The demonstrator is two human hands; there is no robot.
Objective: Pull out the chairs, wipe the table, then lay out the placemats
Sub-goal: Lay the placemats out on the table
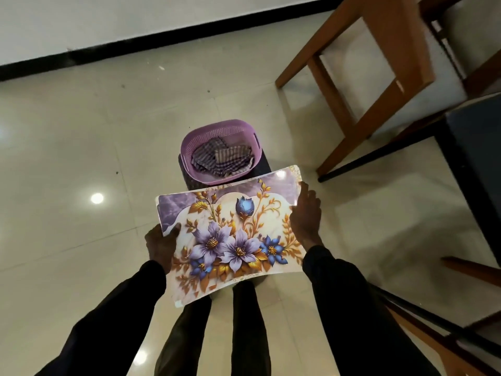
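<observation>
A floral placemat [230, 234] with purple and blue flowers and gold leaves is held flat above the floor in front of me. My left hand [160, 244] grips its left edge, thumb on top. My right hand [306, 213] holds the right edge, fingers over the top surface. Just beyond the placemat a purple plastic basket [187, 150] sits on a dark stool [264, 166], with a checked cloth [222, 157] crumpled inside. The dark table [477, 164] edge shows at the right. A wooden chair [379, 58] stands pulled out at the upper right.
Glossy cream floor tiles spread to the left and ahead, up to a white wall with a black skirting [135, 44]. Another wooden chair part [471, 270] and a black table frame bar [433, 318] lie at the lower right. My legs are below the placemat.
</observation>
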